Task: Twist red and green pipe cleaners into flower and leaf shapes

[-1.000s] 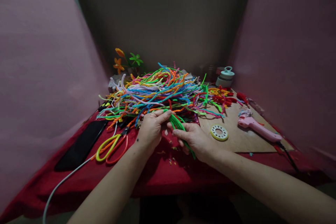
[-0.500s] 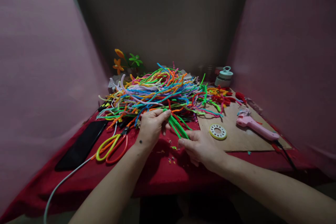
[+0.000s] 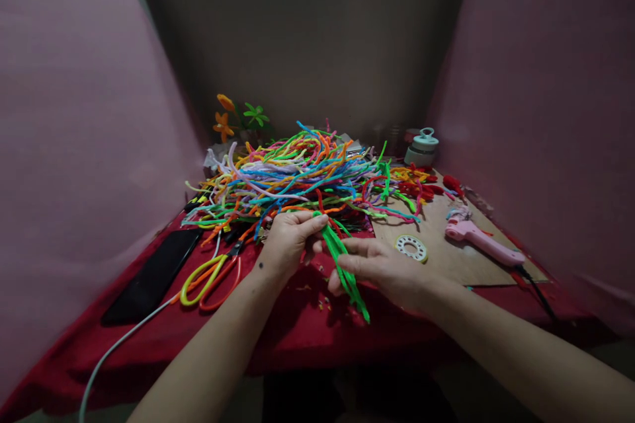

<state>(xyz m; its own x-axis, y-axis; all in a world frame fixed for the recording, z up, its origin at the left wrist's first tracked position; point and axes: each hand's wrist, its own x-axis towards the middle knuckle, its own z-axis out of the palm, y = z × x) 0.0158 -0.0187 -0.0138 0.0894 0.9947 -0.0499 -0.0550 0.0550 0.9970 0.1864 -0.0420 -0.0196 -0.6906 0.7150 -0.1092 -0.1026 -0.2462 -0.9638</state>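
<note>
Bright green pipe cleaners (image 3: 348,279) hang as a narrow bundle over the red cloth, slanting down to the right. My left hand (image 3: 292,238) pinches their upper end between thumb and fingers. Lower down, my right hand (image 3: 374,268) has its fingers around the middle of the same bundle, and the loose ends stick out below it. Just behind both hands lies a big heap of multicoloured pipe cleaners (image 3: 297,172).
Scissors (image 3: 211,281) with yellow and red handles and a black phone (image 3: 151,277) lie at left. On a board (image 3: 446,264) at right are a tape roll (image 3: 411,248) and a pink glue gun (image 3: 483,244). A jar (image 3: 421,147) and orange flowers (image 3: 224,124) stand behind.
My right hand has shifted slightly up the green bundle, and the ends once hidden in it now show below. My left hand keeps its pinch, slightly lower.
</note>
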